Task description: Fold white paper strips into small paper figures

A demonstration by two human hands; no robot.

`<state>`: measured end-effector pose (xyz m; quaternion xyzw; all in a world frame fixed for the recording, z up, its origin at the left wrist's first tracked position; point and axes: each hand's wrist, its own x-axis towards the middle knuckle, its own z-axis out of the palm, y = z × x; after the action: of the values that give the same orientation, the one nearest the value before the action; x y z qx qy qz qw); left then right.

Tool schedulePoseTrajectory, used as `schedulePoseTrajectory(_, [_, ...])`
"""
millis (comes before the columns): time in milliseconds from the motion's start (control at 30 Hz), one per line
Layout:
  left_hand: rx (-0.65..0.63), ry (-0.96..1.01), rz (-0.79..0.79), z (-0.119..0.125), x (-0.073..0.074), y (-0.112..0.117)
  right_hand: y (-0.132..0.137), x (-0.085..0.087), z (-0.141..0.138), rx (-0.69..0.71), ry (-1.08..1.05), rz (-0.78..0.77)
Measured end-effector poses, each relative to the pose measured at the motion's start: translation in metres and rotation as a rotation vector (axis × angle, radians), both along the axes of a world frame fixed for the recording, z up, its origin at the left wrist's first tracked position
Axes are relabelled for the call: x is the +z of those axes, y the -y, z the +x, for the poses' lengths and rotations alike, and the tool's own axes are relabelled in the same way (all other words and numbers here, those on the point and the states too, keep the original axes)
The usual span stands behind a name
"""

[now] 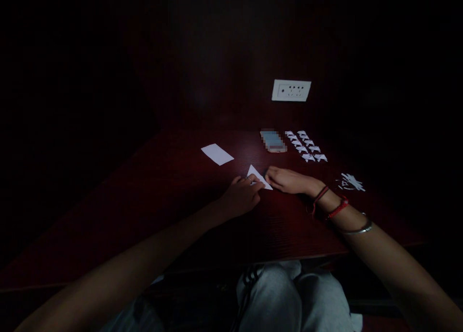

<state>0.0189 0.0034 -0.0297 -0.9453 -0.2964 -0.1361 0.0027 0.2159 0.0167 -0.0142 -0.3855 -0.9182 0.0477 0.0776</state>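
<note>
A small white sheet of paper (252, 171), folded to a triangle, lies on the dark red table (173, 187). My left hand (244, 195) rests across it, fingers stretched over the paper and a ring on one of them. Part of the paper is hidden under these fingers. At the paper's right edge is my right hand (287, 180), its fingers curled and pressed together. Whether they pinch anything is hidden. Beyond my left hand lies a flat white paper rectangle (217, 154).
Several small folded paper pieces (302, 146) lie in two rows at the back right, beside a phone (274, 141). White paper strips (351, 182) form a loose pile right of my right wrist. A socket panel (291, 90) is on the wall. Surroundings are dark.
</note>
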Motion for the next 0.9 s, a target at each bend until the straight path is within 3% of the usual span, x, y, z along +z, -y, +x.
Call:
schedulePoseTrajectory(533, [0.015,0.026,0.005,-0.001,-0.006,-0.001,0.002,0.006,0.008,0.046,-0.117,-0.052])
schedulePoseTrajectory(733, [0.013,0.04,0.012,-0.001,-0.007,-0.002,0.002,0.006,0.001,0.036,-0.047,-0.031])
schedulePoseTrajectory(900, [0.036,0.058,0.025,-0.001,-0.005,-0.001,0.0,0.009,0.016,0.007,0.005,-0.024])
